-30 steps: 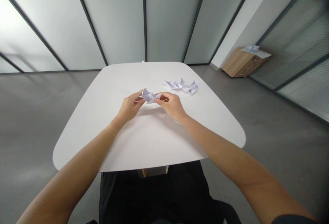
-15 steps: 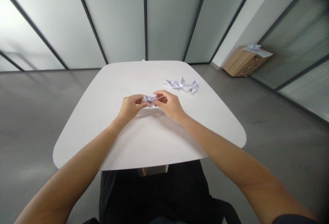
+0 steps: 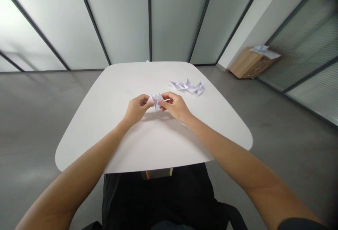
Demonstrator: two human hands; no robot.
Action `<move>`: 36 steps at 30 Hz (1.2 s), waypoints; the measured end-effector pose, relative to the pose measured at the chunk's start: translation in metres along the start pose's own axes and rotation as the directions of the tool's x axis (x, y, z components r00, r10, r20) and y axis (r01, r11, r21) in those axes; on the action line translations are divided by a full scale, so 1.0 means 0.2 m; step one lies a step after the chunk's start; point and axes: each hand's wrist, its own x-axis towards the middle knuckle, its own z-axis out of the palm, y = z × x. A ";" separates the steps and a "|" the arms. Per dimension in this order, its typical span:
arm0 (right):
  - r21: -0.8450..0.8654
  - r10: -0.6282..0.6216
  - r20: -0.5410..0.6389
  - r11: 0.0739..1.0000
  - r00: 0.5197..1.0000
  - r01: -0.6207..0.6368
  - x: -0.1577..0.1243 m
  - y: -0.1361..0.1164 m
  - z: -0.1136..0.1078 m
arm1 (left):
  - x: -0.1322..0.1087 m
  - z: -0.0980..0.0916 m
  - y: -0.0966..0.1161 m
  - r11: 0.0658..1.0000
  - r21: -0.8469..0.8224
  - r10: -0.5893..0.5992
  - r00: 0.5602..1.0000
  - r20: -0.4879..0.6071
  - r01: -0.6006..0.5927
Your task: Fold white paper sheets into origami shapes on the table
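A small piece of folded white paper with pointed corners is held just above the white table. My left hand pinches its left side between thumb and fingers. On the opposite side, my right hand is closed on the paper too, thumb at the front. My fingers cover part of its edges and back. Beyond my right hand lie several folded white paper pieces, close together on the tabletop.
A wooden drawer cabinet with papers on top stands on the floor at the far right. Frosted glass panels rise behind the table. Below the table's front edge, part of a box-like object shows.
The folded paper has tilted so that its points stand more upright, its faces turned more toward me. Both hands have shifted slightly to the right. The other paper pieces stay put.
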 end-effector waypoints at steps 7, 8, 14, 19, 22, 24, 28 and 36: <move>-0.054 -0.046 0.008 0.997 0.999 0.047 0.00 0.02 0.00 | -0.01 0.05 0.01 0.982 -0.176 -0.076 0.997 -0.012 0.073; -0.040 -0.047 0.009 0.998 0.999 0.047 0.00 0.03 0.00 | -0.01 0.06 0.01 0.970 -0.224 -0.100 0.995 -0.010 0.095; -0.060 -0.093 -0.154 0.995 0.984 0.084 -0.01 0.01 0.01 | -0.02 0.09 0.02 0.885 -0.457 -0.133 0.990 -0.052 0.095; -0.201 -0.229 -0.235 0.962 0.945 0.183 -0.03 -0.01 0.04 | -0.04 0.11 0.02 0.886 -0.452 -0.136 0.990 -0.039 0.104; -0.250 -0.326 -0.194 0.929 0.925 0.274 -0.05 -0.01 0.07 | -0.03 0.12 0.01 0.875 -0.476 -0.132 0.989 -0.065 0.086; -0.302 -0.393 -0.151 0.892 0.907 0.336 -0.06 -0.01 0.09 | -0.02 0.12 0.01 0.891 -0.451 -0.117 0.988 -0.106 0.057; -0.383 -0.484 -0.065 0.820 0.873 0.426 -0.07 0.00 0.10 | -0.01 0.11 0.01 0.917 -0.398 -0.076 0.987 -0.139 0.015; -0.456 -0.543 -0.011 0.750 0.840 0.479 -0.08 0.01 0.10 | -0.01 0.10 0.00 0.884 -0.443 -0.201 0.977 -0.076 0.147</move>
